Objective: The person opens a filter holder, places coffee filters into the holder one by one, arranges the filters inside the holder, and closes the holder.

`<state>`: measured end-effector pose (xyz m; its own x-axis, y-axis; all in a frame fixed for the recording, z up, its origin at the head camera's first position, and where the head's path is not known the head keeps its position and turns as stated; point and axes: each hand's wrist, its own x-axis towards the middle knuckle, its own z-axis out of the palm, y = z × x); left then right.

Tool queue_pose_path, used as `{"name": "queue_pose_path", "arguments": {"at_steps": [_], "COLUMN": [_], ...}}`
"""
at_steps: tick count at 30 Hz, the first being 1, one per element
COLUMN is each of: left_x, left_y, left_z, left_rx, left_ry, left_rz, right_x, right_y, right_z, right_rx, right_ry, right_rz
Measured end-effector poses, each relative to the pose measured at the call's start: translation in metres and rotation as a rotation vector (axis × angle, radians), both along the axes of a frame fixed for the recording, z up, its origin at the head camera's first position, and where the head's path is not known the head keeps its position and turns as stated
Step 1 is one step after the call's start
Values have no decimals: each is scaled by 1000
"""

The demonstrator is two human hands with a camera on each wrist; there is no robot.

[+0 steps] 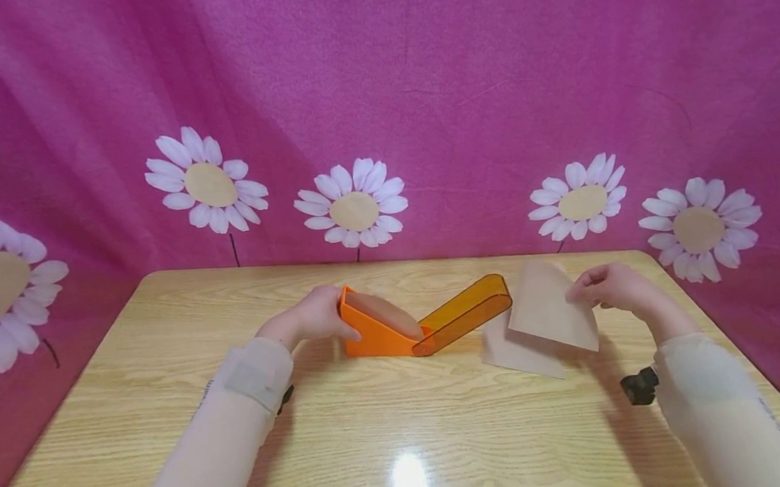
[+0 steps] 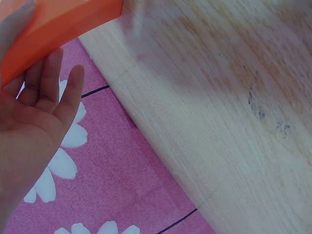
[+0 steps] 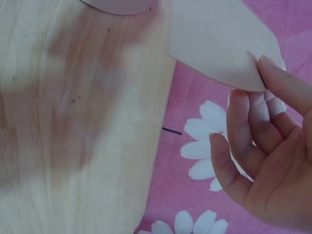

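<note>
On the table stands an orange coffee filter holder [image 1: 382,340], its see-through amber lid [image 1: 466,312] swung out to the right. Brown filter paper [image 1: 389,313] shows inside it. My left hand [image 1: 315,314] grips the holder's left end, thumb on the near side; the left wrist view shows the orange wall [image 2: 73,24] between thumb and fingers. My right hand [image 1: 617,289] pinches the edge of a brown paper coffee filter [image 1: 550,314], raised and tilted. In the right wrist view, thumb and fingers meet on this filter's corner [image 3: 219,44]. Another filter [image 1: 521,355] lies partly hidden beneath it.
The wooden table [image 1: 349,442] extends in front of the holder and on both sides. Behind it hangs a magenta cloth [image 1: 379,86] printed with large white daisies. A small black piece [image 1: 640,387] is strapped at the right wrist.
</note>
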<state>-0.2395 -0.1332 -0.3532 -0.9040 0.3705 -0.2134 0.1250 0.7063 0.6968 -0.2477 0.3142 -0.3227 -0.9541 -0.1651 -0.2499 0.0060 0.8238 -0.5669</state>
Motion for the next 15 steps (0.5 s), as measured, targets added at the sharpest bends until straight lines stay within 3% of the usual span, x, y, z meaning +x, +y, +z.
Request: {"name": "queue_pose_path", "arguments": {"at_steps": [8,15], "left_x": [0,-1], "left_y": [0,-1], "left_z": [-1,-1], "left_rx": [2,5], "left_ry": [11,6], "left_rz": [-11,-10], "right_x": [2,2], "right_y": [0,-3], "right_z": [19,39], "right_rx": [10,-42], "right_ry": [68,108], "right_rz": [-30,-56]}}
